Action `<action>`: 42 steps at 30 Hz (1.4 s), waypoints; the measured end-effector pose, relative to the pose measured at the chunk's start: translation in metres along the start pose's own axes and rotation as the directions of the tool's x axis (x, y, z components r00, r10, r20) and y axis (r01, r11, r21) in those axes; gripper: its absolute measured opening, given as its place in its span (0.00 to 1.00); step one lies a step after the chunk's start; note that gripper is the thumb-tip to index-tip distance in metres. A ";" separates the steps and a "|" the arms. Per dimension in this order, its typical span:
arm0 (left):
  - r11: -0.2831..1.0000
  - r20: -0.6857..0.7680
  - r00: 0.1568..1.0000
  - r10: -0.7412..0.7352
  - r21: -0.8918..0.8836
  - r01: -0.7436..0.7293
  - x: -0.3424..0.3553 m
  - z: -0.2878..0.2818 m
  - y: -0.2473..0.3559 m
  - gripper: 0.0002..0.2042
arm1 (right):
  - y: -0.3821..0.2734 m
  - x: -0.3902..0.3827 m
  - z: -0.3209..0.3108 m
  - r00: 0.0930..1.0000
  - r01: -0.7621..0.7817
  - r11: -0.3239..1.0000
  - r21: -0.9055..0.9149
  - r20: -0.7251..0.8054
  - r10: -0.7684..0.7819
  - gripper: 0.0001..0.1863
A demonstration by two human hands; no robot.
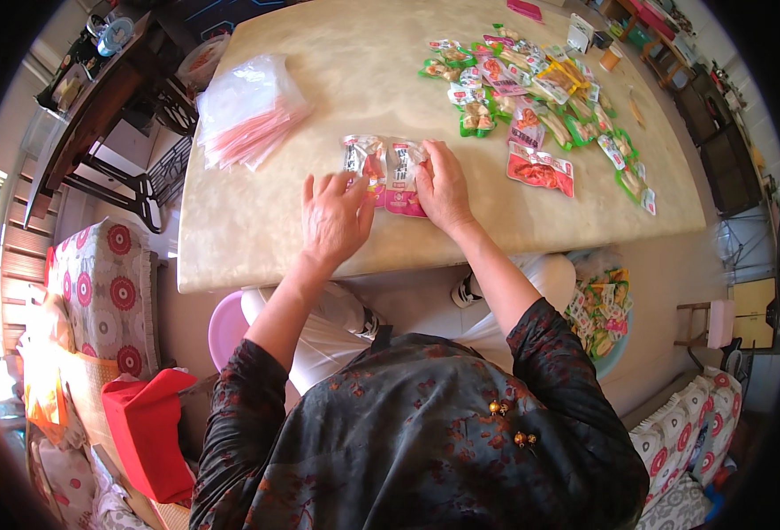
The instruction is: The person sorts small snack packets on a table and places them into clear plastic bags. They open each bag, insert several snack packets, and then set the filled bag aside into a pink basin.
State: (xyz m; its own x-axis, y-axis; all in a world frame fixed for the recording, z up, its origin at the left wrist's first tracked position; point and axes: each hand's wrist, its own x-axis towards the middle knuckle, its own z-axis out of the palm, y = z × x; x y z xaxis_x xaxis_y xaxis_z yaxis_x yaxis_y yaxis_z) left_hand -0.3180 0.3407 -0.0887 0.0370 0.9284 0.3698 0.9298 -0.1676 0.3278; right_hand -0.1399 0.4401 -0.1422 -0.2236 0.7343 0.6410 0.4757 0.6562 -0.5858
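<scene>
now two pink-and-white packets (365,157) (404,181) lie side by side, partly under loosely spread hands (335,216) (445,190), any grip unclear.

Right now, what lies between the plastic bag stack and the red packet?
In the head view, two pouches, with the left hand and right hand at them.

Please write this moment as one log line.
left hand: over left packet; right hand: at right packet; plastic bags: left; snack packets: right
</scene>
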 end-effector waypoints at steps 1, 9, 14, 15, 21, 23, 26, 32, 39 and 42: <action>0.999 -0.021 0.999 0.041 0.023 -0.041 0.011 0.002 0.003 0.18 | 0.000 -0.001 -0.002 0.999 -0.052 0.998 0.033 0.018 0.052 0.21; 0.980 0.117 0.981 0.154 0.109 -0.167 0.063 0.050 0.021 0.28 | 0.010 0.001 -0.002 0.957 -0.222 0.957 0.187 -0.145 0.251 0.16; 0.991 0.199 0.977 0.072 0.100 -0.093 0.062 0.039 0.023 0.28 | 0.006 0.000 -0.006 0.961 -0.225 0.953 0.201 -0.116 0.251 0.14; 0.990 0.196 0.978 0.077 0.099 -0.098 0.057 0.036 0.019 0.28 | 0.007 0.000 -0.007 0.961 -0.231 0.951 0.205 -0.105 0.256 0.14; 0.982 0.196 0.980 0.010 0.181 -0.046 0.022 0.004 -0.023 0.29 | 0.008 0.000 -0.005 0.971 -0.152 0.957 0.248 -0.141 0.191 0.09; 0.978 0.210 0.978 -0.008 0.205 -0.036 0.008 -0.010 -0.042 0.29 | 0.007 -0.001 -0.006 0.979 -0.140 0.960 0.241 -0.114 0.171 0.09; 0.980 0.216 0.976 -0.008 0.196 -0.035 -0.007 -0.024 -0.074 0.30 | 0.007 -0.001 -0.031 0.996 -0.045 0.990 0.136 -0.071 0.055 0.09; 0.953 0.157 0.985 -0.066 0.303 0.015 -0.004 -0.039 -0.057 0.32 | 0.053 -0.005 -0.119 0.996 0.003 0.911 -0.413 -0.077 -0.039 0.14; 0.990 0.297 0.945 0.138 -0.059 -0.126 0.000 0.035 0.042 0.33 | 0.127 0.039 -0.162 0.963 -0.188 0.943 -0.274 -0.240 0.122 0.16; 0.991 0.345 0.933 0.104 0.039 -0.125 0.008 0.032 0.063 0.31 | 0.165 0.082 -0.177 0.910 -0.401 0.860 -0.315 -0.244 0.335 0.20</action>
State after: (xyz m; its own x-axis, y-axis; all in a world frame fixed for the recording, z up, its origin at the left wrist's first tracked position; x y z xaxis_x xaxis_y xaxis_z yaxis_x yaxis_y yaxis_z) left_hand -0.2475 0.3485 -0.0932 0.2571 0.9631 0.0790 0.9315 -0.2688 0.2449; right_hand 0.0709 0.5774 -0.0985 0.1629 0.8456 0.5084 0.7671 0.2155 -0.6042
